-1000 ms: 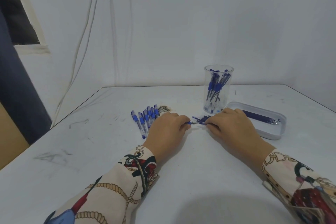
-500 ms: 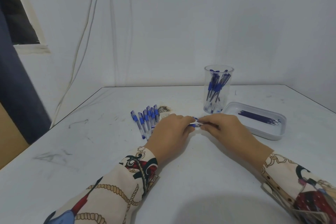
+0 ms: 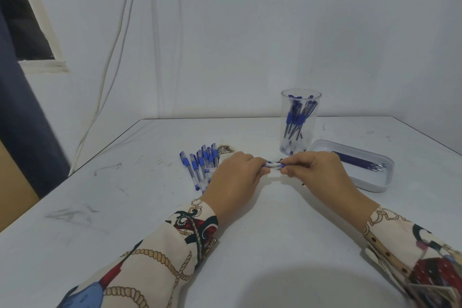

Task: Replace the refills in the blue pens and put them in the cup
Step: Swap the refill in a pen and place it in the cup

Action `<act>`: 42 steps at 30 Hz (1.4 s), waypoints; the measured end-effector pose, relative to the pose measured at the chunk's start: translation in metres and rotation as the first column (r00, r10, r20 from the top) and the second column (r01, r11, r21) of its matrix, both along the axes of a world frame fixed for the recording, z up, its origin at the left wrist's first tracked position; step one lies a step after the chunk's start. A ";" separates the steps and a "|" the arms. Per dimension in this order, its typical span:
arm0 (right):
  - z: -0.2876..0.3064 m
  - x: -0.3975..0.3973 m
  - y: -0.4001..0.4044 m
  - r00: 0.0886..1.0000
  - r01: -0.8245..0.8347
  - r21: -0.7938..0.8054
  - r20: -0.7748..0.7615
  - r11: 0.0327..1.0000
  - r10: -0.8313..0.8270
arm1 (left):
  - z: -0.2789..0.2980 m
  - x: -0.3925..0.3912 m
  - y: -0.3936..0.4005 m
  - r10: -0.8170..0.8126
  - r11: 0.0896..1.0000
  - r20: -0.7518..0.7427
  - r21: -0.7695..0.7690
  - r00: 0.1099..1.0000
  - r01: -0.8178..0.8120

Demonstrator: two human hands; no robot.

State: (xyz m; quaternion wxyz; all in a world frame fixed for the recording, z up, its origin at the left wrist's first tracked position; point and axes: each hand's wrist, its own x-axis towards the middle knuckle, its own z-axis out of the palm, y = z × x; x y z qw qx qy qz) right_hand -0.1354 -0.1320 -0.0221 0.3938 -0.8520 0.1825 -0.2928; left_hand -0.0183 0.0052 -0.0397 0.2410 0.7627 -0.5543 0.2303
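1. The left hand (image 3: pixel 235 177) and the right hand (image 3: pixel 312 170) both hold one blue pen (image 3: pixel 273 165) between them, just above the table (image 3: pixel 250 245). The fingers of each hand are curled round one end of it, so only the short middle part of the pen shows.
2. I judge that the step in hand is to join or to separate the two halves of this pen around its refill. Which of the two it is, I cannot tell, because the fingers hide the joint.
3. To do it well, one hand should keep its half fixed and only the other hand should turn. Both halves should stay in one straight line, so that the thread does not cross and the thin refill does not bend.
4. The grip should be firm but not hard, because the clear barrel is smooth and can slip.
5. A small spring may sit on the tip. Keeping the pen low over the table helps that such a part does not roll away.
6. The row of pens (image 3: pixel 200 165) still waiting lies just beside the left hand; the elbow and sleeve should not sweep it.
7. The refills (image 3: pixel 357 161) lie in the white tray (image 3: pixel 375 186) near the right hand.
8. The clear cup (image 3: pixel 300 124) with finished pens stands behind the hands, within easy reach.
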 end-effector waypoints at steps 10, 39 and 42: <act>-0.005 -0.001 0.001 0.998 -0.027 0.115 0.057 0.993 0.021 | -0.003 0.003 -0.003 -0.043 0.997 0.091 -0.060 0.995 0.048; 0.021 0.034 -0.042 0.941 0.287 0.052 0.172 0.957 -0.291 | 0.137 0.036 -0.072 -0.215 0.849 -0.353 -0.529 0.911 -0.004; 0.020 0.042 -0.044 0.946 0.286 0.080 0.138 0.955 -0.294 | 0.138 0.036 -0.082 -0.272 0.775 -0.373 -0.631 0.887 -0.028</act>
